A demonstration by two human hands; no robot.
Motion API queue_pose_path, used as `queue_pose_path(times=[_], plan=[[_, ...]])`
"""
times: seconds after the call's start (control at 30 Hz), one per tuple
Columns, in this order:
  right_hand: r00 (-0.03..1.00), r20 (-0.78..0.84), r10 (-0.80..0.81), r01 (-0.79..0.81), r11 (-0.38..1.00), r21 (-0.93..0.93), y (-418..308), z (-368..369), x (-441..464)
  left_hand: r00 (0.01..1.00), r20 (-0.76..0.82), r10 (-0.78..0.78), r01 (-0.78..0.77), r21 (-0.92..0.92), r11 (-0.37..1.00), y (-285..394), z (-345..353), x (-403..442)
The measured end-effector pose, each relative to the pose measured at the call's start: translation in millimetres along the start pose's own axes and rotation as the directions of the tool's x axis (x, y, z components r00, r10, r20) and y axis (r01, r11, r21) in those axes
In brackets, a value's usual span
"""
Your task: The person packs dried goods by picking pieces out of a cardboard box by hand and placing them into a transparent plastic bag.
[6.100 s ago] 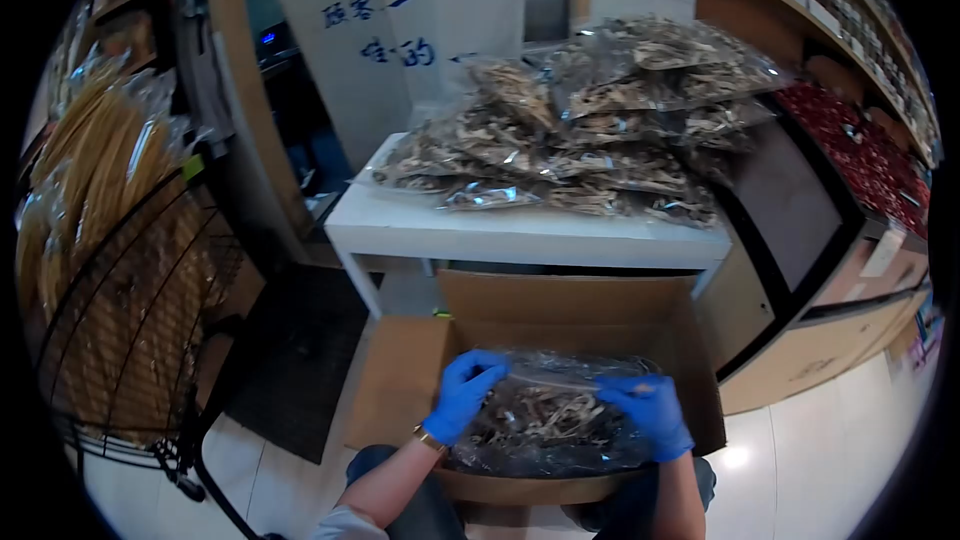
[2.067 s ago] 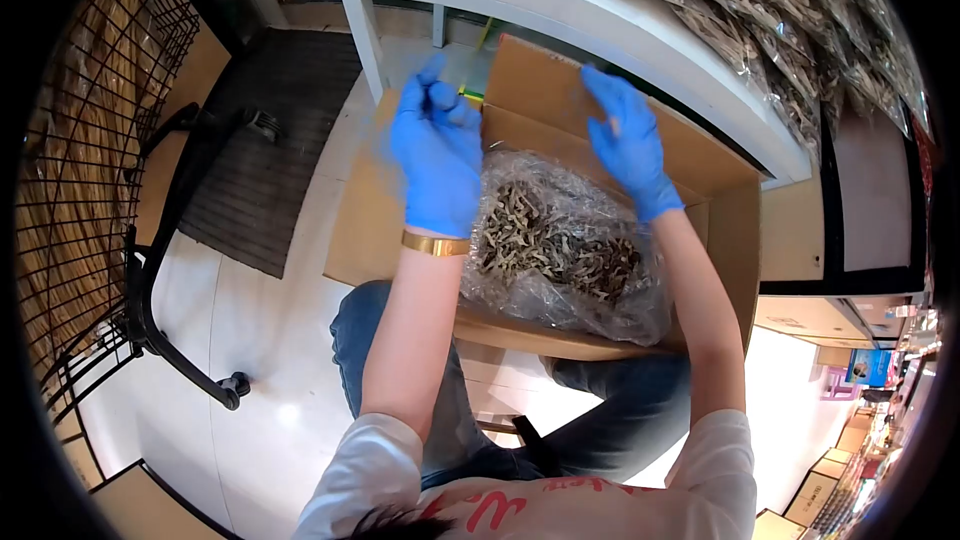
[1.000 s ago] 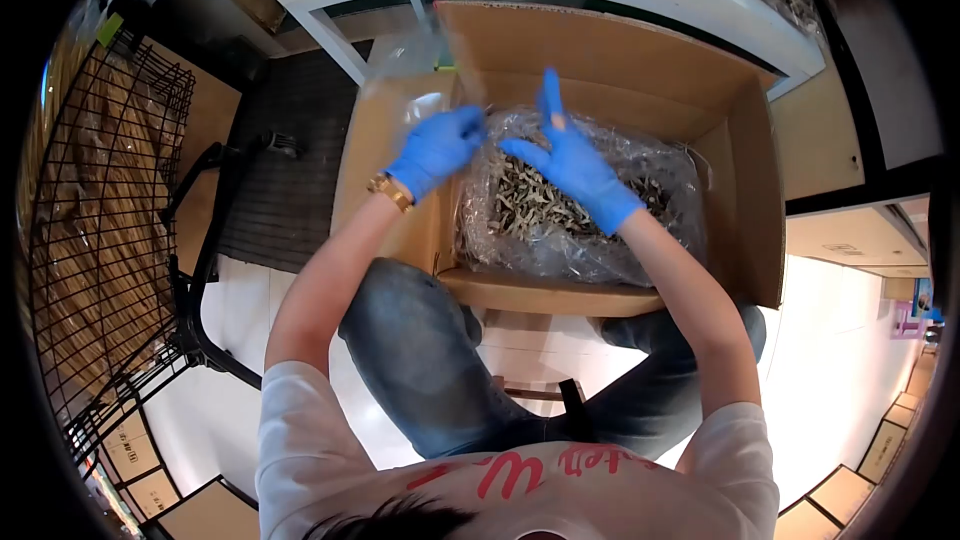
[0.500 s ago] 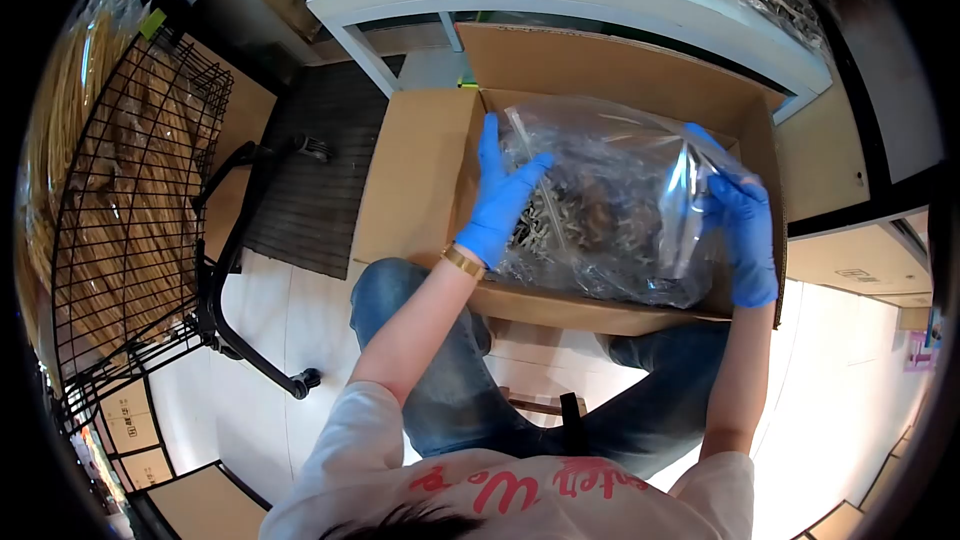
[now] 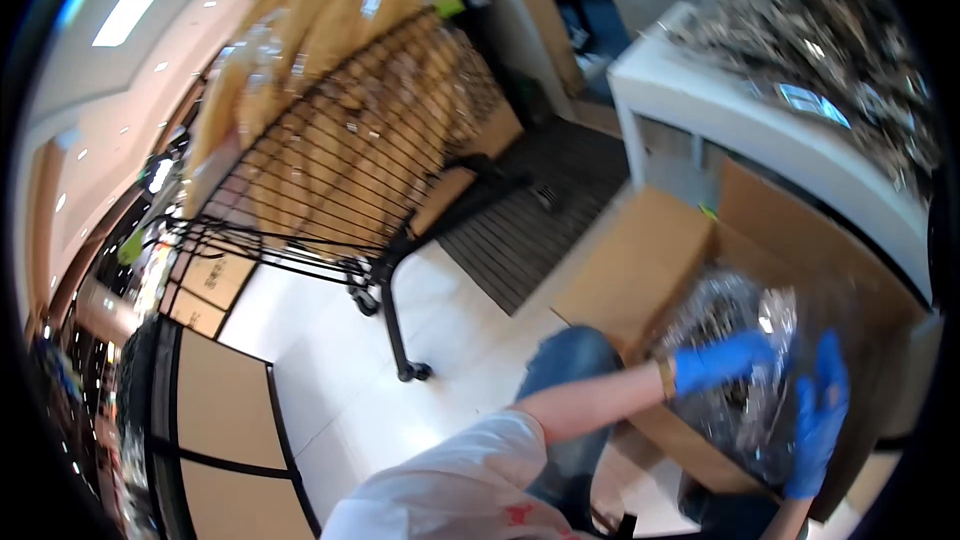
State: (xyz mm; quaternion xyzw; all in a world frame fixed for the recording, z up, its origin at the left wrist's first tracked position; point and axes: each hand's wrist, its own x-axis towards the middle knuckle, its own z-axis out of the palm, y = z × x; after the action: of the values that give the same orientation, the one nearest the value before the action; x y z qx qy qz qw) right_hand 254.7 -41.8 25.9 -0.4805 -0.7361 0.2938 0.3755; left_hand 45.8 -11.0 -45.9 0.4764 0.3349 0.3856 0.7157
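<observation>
My left hand (image 5: 718, 362), in a blue glove, reaches over the cardboard box (image 5: 640, 255). Its fingers look closed on a clear plastic bag (image 5: 777, 312), though motion blurs the fingertips. On the bag's other side my right hand (image 5: 820, 420), also gloved in blue, is raised with thumb and fingers apart. Dried, shredded pieces (image 5: 715, 320) in clear plastic lie in the box under the hands. Glare and blur hide how much of the bag is between the hands.
A white table (image 5: 760, 105) behind the box carries heaped bags of dried goods (image 5: 830, 50). At the left stands a black wire cart (image 5: 330, 150) with long yellowish bundles (image 5: 330, 10). A dark mat (image 5: 540, 230) lies between cart and box.
The view has swung left, bringing more of the cart and shop in. My left hand has gone from spread to closed at the bag; my right hand has let go of the plastic.
</observation>
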Motion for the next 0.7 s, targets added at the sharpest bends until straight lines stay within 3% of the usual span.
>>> queue_pose_path(times=[0.03, 0.07, 0.1, 0.13, 0.2, 0.23, 0.3, 0.43, 0.5, 0.57, 0.63, 0.67, 0.7], plan=[[0.987, 0.147, 0.071, -0.101, 0.973, 0.206, 0, 20, -4, 0.999, 0.038, -0.012, 0.017, -0.146, 0.989, -11, 6, -2], [0.977, -0.052, -0.207, 0.189, 0.954, -0.233, -2, 43, -11, 0.989, 0.135, 0.053, -0.038, -0.11, 0.993, 13, 21, -18], [0.995, 0.051, 0.088, -0.098, 0.964, 0.246, 26, 54, -18, 0.986, 0.166, 0.033, -0.02, -0.075, 0.997, -4, 20, -15], [0.998, 0.062, -0.031, 0.031, 0.999, -0.013, 16, 53, -17, 0.987, 0.108, 0.118, -0.117, -0.019, 0.993, -47, 11, -2], [0.981, 0.053, -0.186, 0.19, 0.976, -0.109, 54, 59, -16, 0.983, 0.098, 0.157, -0.185, 0.492, 0.85, -29, 10, 1], [0.978, 0.041, -0.203, 0.207, 0.972, -0.112, 55, 59, -15, 0.98, 0.104, 0.171, -0.201, 0.504, 0.84, -9, 14, -6], [0.987, 0.148, -0.065, 0.093, 0.977, -0.19, 45, 54, -11, 1.0, 0.006, 0.02, -0.019, 0.681, 0.732, 35, 24, -22], [0.989, 0.148, -0.013, 0.027, 0.996, -0.091, 27, 49, -12, 0.985, -0.059, 0.16, -0.094, 0.592, 0.801, 17, 24, -18], [0.968, 0.241, 0.072, -0.043, 0.991, -0.124, 30, 42, -10, 0.996, -0.088, 0.013, 0.031, 0.479, 0.877, 24, 28, -22], [0.952, 0.283, 0.118, -0.078, 0.986, -0.146, 34, 40, -10, 0.996, -0.09, 0.001, 0.035, 0.396, 0.918, 29, 32, -25], [0.964, 0.232, 0.127, -0.167, 0.973, 0.162, 42, 45, -14, 0.996, -0.088, -0.02, 0.046, 0.309, 0.95, 29, 32, -25], [0.962, 0.237, 0.134, -0.174, 0.972, 0.157, 45, 46, -14, 0.997, -0.078, -0.012, 0.033, 0.278, 0.96, 25, 31, -21], [0.953, 0.23, 0.197, -0.272, 0.892, 0.36, 45, 46, -12, 0.998, -0.065, -0.004, 0.02, 0.244, 0.969, 22, 30, -18]])
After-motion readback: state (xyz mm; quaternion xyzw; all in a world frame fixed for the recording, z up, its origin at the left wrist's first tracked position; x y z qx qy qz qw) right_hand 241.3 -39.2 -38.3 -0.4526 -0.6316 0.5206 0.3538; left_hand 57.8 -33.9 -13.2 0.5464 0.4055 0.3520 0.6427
